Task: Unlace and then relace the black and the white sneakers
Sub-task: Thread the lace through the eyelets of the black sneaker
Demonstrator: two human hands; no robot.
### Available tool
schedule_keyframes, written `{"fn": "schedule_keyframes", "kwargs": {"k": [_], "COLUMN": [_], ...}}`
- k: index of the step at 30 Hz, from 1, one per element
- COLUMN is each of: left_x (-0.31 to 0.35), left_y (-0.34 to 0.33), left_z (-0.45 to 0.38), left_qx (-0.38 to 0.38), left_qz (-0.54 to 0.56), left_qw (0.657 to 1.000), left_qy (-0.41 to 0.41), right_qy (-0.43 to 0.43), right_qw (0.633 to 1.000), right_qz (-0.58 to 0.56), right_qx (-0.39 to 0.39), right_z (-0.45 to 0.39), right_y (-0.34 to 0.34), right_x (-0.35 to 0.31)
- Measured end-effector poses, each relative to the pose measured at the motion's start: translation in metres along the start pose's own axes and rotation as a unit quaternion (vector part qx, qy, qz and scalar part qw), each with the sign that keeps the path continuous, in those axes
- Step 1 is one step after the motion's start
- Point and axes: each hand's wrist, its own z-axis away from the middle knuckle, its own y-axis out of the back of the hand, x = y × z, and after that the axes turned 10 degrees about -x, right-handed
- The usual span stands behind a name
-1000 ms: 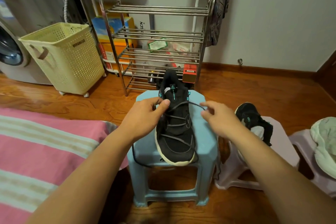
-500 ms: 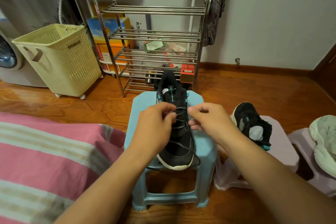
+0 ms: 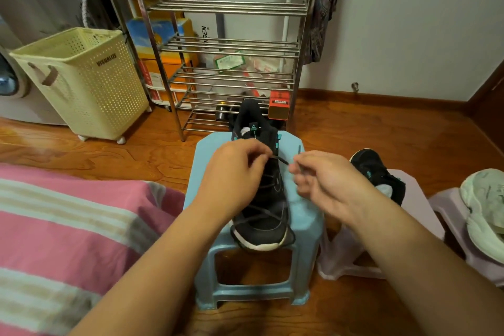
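Note:
A black sneaker (image 3: 263,224) with a white sole lies on a light blue stool (image 3: 305,215), its toe toward me. My left hand (image 3: 234,169) pinches the black lace (image 3: 282,160) above the upper eyelets. My right hand (image 3: 321,174) pinches the other lace end just to the right, and a short stretch of lace runs taut between the two hands. A second black sneaker (image 3: 377,172) rests on a pale purple stool (image 3: 417,199) at the right. A white sneaker (image 3: 484,207) lies on another purple stool at the far right edge.
A steel shoe rack (image 3: 229,46) stands right behind the blue stool. A cream laundry basket (image 3: 81,82) sits at the left by a washing machine (image 3: 11,84). A pink striped bed cover (image 3: 68,240) fills the lower left. The floor is wood.
My hands came together over the sneaker's upper eyelets, then drew slightly apart. Each now pinches a lace end, with the lace pulled taut between them.

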Motion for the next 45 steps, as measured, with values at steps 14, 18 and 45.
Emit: {"fn": "schedule_keyframes", "kwargs": {"k": [14, 18, 45], "left_x": [-0.005, -0.008, -0.011], "left_y": [-0.021, -0.022, -0.031], "left_z": [-0.012, -0.014, -0.016], "left_qx": [0.028, 0.044, 0.039], "left_qz": [-0.187, -0.19, -0.086], "left_qw": [0.979, 0.979, 0.992], "left_qy": [0.071, 0.067, 0.087], "right_qy": [0.121, 0.12, 0.091], "right_qw": [0.803, 0.838, 0.892], "right_qz": [0.571, 0.525, 0.432], "right_qx": [0.122, 0.084, 0.094], "right_z": [-0.03, -0.031, -0.037], "right_y": [0.012, 0.014, 0.013], "right_x": [0.017, 0.019, 0.028]}}
